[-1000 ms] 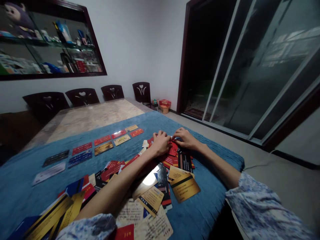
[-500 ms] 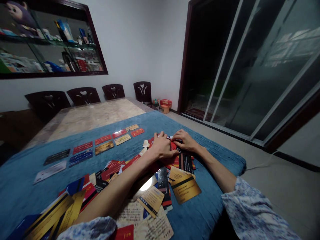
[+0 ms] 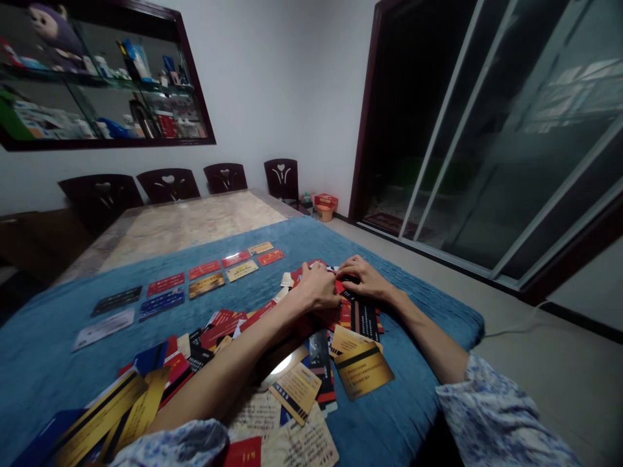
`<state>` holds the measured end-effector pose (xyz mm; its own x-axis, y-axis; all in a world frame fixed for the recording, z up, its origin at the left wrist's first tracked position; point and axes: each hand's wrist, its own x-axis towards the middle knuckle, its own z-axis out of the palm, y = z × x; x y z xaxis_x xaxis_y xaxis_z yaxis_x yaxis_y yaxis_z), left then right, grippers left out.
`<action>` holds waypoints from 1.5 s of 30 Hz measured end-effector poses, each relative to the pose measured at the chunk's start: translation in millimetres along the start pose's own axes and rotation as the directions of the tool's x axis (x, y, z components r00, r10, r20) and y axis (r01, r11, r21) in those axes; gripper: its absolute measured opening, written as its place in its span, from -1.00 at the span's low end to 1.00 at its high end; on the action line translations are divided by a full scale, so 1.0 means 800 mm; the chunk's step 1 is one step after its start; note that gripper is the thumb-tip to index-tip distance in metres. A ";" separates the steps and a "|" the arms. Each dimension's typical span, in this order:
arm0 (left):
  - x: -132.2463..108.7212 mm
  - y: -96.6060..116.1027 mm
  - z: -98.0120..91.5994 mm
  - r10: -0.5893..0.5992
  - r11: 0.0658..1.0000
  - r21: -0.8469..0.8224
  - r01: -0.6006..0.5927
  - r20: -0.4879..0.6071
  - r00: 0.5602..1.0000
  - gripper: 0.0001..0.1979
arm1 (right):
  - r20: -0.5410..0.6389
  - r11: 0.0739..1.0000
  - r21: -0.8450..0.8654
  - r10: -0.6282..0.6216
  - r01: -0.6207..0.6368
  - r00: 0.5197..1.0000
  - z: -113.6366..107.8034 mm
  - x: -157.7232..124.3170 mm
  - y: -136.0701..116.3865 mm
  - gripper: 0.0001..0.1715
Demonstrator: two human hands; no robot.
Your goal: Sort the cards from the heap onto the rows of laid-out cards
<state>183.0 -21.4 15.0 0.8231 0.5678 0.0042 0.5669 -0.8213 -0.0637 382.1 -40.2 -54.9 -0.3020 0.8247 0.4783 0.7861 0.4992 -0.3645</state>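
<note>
Both my hands are at the far end of a loose heap of plastic cards. My left hand (image 3: 317, 287) is bent over red cards (image 3: 318, 264), fingers curled down on them and thumb pointing right. Close beside it, my right hand (image 3: 364, 279) curls its fingers onto cards in the same heap; its fingertips are partly hidden. Under my right wrist lies a black card (image 3: 364, 319). Nearer to me are a gold card (image 3: 364, 371) with a dark stripe and a pale gold card (image 3: 296, 390). My left forearm crosses the heap and hides part of it.
Two rows of cards, including a blue card (image 3: 162, 305) and a white card (image 3: 104, 329), lie face up to the left on the blue cloth (image 3: 418, 389). Gold cards (image 3: 104, 408) overlap at the near left. Beyond are chairs (image 3: 281, 179) and a sliding glass door (image 3: 487, 162).
My right hand has shifted slightly, and its fingers are more curled over the cards. The red card between my hands is less visible. The view has turned slightly left.
</note>
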 end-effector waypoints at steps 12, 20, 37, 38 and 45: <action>0.005 -0.045 -0.020 0.019 0.968 -0.249 -0.017 0.009 1.000 -0.74 | 0.002 0.992 0.127 0.022 -0.022 1.000 -0.008 0.000 -0.011 -0.68; 0.012 -0.073 -0.015 0.029 0.905 -0.419 -0.068 -0.098 0.995 -0.68 | -0.093 0.996 0.063 0.075 -0.070 0.993 0.010 0.008 -0.005 -0.67; 0.021 -0.088 0.001 -0.082 0.913 -0.408 0.021 -0.134 0.988 -0.66 | -0.134 0.993 0.070 0.106 -0.097 0.985 0.012 0.010 -0.011 -0.79; 0.021 -0.087 0.001 -0.085 0.917 -0.398 0.022 -0.142 0.986 -0.66 | -0.136 0.993 0.072 0.106 -0.097 0.985 0.012 0.010 -0.011 -0.79; 0.020 -0.085 -0.004 -0.081 0.927 -0.375 0.015 -0.162 0.983 -0.67 | -0.170 0.992 0.100 0.093 -0.076 0.981 0.015 0.010 -0.004 -0.81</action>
<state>157.8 43.4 22.3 0.7686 0.6164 0.1711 0.5499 -0.7734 0.3155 370.7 -32.0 -59.9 -0.1319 0.8103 0.5710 0.7490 0.4588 -0.4780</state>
